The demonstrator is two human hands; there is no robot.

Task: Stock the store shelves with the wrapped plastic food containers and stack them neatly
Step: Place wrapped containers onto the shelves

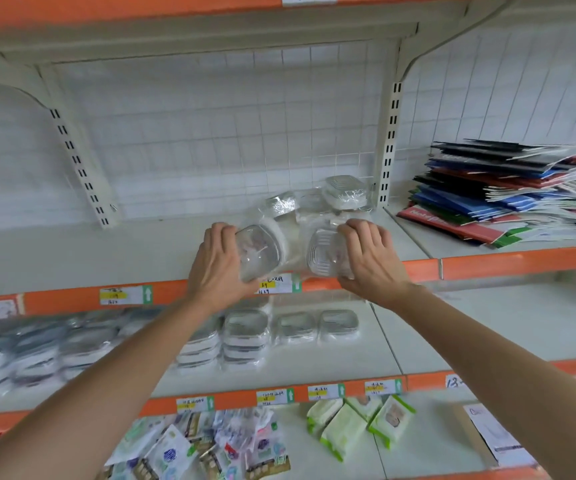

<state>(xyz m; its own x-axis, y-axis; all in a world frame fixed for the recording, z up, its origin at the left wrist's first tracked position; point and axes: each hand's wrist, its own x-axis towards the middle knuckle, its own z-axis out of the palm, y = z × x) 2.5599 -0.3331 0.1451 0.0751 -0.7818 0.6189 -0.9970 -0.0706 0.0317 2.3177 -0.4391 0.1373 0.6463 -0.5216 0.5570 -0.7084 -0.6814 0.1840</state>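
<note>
Orange-edged store shelf [141, 251]. One wrapped container [262, 251] is gripped by the left hand [219, 268], fingers curled round it. Another container [326, 254] is gripped likewise by the right hand [371, 261].

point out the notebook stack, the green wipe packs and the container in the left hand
notebook stack [508, 188], head view, its middle covers
green wipe packs [349, 429], head view, middle pack's front
container [262, 249], head view, its clear lid
</note>
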